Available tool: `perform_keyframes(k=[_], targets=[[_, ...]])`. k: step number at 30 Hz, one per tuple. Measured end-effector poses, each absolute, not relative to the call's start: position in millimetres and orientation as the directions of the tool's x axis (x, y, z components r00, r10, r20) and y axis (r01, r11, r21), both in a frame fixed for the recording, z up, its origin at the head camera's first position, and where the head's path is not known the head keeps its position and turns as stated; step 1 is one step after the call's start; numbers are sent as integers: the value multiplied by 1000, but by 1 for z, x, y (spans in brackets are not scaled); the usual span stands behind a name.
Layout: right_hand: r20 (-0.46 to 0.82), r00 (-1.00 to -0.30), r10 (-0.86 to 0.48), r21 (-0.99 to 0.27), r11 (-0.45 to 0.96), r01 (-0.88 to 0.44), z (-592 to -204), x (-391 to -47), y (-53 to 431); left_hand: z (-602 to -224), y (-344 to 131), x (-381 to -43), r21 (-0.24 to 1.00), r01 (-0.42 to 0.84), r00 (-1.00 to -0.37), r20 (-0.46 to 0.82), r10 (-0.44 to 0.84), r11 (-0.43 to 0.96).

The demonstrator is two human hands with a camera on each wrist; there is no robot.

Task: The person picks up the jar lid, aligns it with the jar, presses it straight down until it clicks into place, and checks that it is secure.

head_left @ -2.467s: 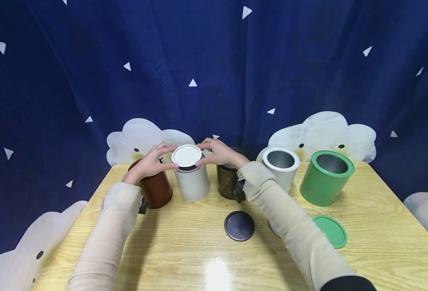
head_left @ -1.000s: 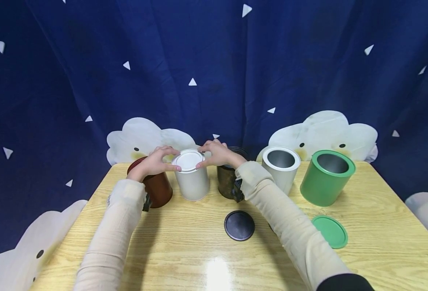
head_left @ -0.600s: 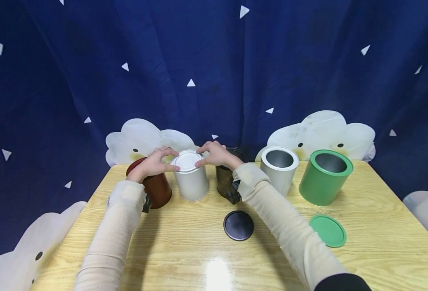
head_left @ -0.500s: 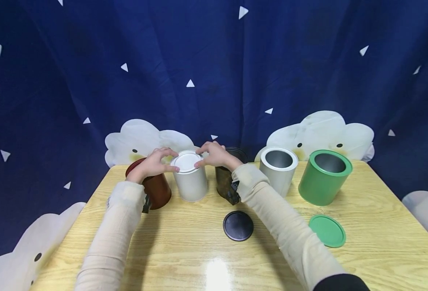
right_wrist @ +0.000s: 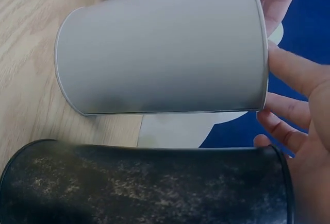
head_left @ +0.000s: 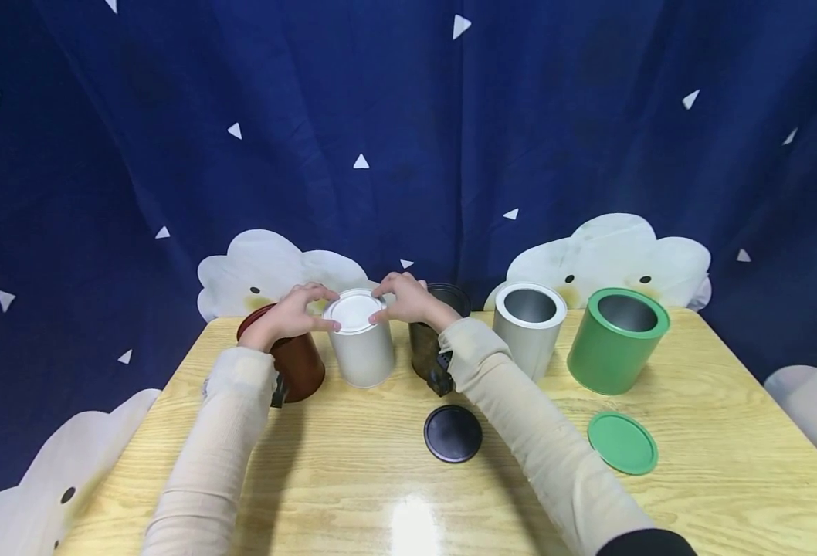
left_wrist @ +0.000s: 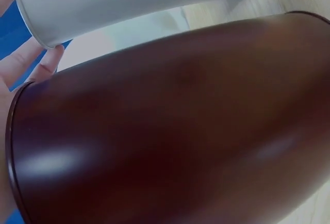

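A white lid lies level on top of an off-white can in the head view. On the lid's left edge, my left hand rests with thumb and fingers spread along the rim. From the opposite side my right hand touches the rim the same way. Fairly straight fingers of the right hand meet the rim of the off-white can in the right wrist view. Beneath my left hand stands a red-brown can, which fills much of the left wrist view.
A mottled black can stands under my right wrist. Further right are an open white can and an open green can. Nearer on the wooden table lie a black lid and a green lid.
Both hands have lowered the white lid from a tilt above the off-white can until it sits flat on it. Over the last second, hands and lid have barely moved.
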State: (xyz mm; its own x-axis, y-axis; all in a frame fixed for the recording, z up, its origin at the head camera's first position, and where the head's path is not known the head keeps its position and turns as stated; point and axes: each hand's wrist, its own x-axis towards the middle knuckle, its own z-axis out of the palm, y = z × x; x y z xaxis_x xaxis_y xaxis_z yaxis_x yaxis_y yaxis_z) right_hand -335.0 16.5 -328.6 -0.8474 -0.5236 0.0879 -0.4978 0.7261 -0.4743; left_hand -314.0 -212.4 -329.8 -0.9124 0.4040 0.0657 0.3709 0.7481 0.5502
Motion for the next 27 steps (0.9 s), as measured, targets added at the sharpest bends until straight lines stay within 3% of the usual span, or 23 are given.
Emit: perform_keyframes(k=[7,27], targets=[[79,-828,-555,-405,741,-536,-332,-336,13,-330,-211,-314,521,380,-910,62,410,764],[84,-840,-537,-418,746,-518,-330,-335,17,-324,-205,-316,445,381,-914,49,402,811]])
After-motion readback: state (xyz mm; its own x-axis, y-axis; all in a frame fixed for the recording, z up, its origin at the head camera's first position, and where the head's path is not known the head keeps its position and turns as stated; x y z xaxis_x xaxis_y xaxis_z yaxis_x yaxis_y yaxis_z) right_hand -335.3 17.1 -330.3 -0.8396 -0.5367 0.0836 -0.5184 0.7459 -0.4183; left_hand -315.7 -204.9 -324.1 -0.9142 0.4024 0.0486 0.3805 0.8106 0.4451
